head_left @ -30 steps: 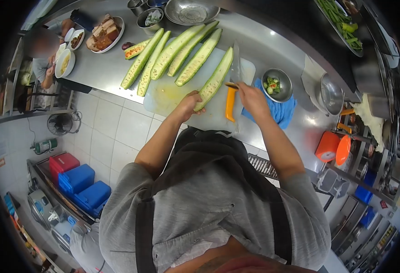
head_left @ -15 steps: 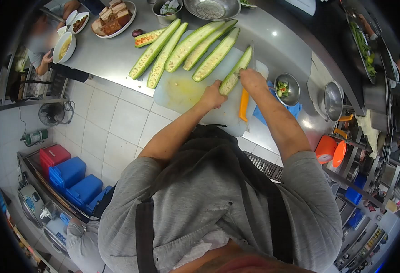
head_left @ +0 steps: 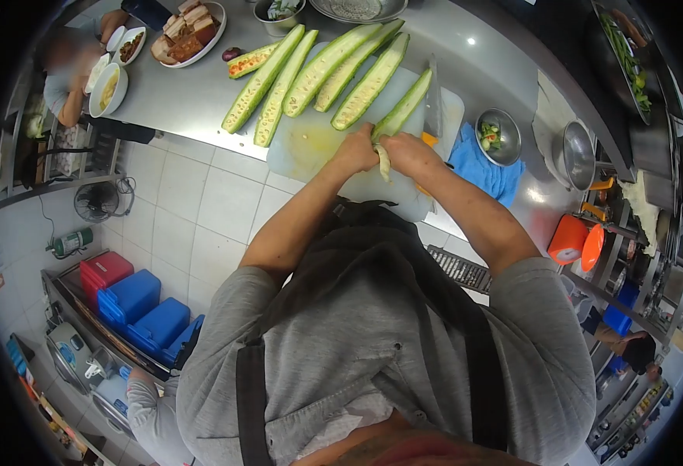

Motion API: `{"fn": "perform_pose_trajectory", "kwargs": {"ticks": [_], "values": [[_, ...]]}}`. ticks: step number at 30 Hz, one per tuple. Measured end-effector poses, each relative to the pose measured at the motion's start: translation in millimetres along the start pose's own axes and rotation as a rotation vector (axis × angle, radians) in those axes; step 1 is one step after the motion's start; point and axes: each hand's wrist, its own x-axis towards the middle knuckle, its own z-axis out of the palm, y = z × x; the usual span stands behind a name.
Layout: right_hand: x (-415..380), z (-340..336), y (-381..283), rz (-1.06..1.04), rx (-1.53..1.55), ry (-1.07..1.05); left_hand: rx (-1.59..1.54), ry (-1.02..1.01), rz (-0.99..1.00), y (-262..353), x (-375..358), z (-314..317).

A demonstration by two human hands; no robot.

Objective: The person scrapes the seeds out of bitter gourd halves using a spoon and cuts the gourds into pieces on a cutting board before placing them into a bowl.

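Note:
My left hand (head_left: 355,151) is closed round the near end of a halved long green gourd (head_left: 405,105) on the white cutting board (head_left: 291,159). My right hand (head_left: 411,158) is closed against that same end, and whatever tool it grips is hidden by the fingers. A pale strip of seedy pulp (head_left: 384,165) hangs below the hands. To the right of the gourd lies a knife (head_left: 433,105), its orange handle partly behind my right hand. More gourd halves (head_left: 370,81) rest cut face up to the left, several with pale seeds.
A steel bowl (head_left: 498,137) with vegetable scraps stands on a blue cloth (head_left: 485,175) at right. Farther left are a plate of meat (head_left: 190,35), a small red onion (head_left: 233,53) and a bowl of yellow food (head_left: 110,89). Another person (head_left: 69,78) is at the far left.
My right hand has moved down the gourd toward me, next to my left hand. A strip of pulp now hangs there, and the gourd's inner face is turned more from view.

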Motion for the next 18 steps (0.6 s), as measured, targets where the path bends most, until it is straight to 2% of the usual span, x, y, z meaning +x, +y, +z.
{"fn": "perform_pose_trajectory", "kwargs": {"ticks": [1,3,4,6,7,9,11,14,18], "values": [[2,-3,-1,-0.035,0.014,-0.01,0.012,0.005,-0.002,-5,-3,-4],[7,-6,-2,-0.048,0.031,0.027,-0.614,-0.026,0.151,-10,-11,-14],[8,-7,-3,-0.052,0.044,0.057,-0.603,-0.02,0.151,-9,-14,-17],[10,-10,-11,-0.049,0.085,0.072,-1.451,-0.005,-0.134,-5,-21,-23],[10,-12,-16,-0.04,0.12,0.077,-1.441,-0.001,-0.133,-4,-17,-19],[11,-8,-21,-0.057,0.126,0.096,-1.349,0.364,-0.173,1,-12,-5],[17,-11,-22,-0.068,0.123,0.122,-1.326,0.316,-0.153,-2,-11,-9],[21,-15,-28,0.001,0.129,0.045,-1.344,0.25,-0.17,2,-14,-16],[19,-10,-32,-0.111,0.164,0.074,-1.388,0.183,-0.237,7,-15,-26]]}}
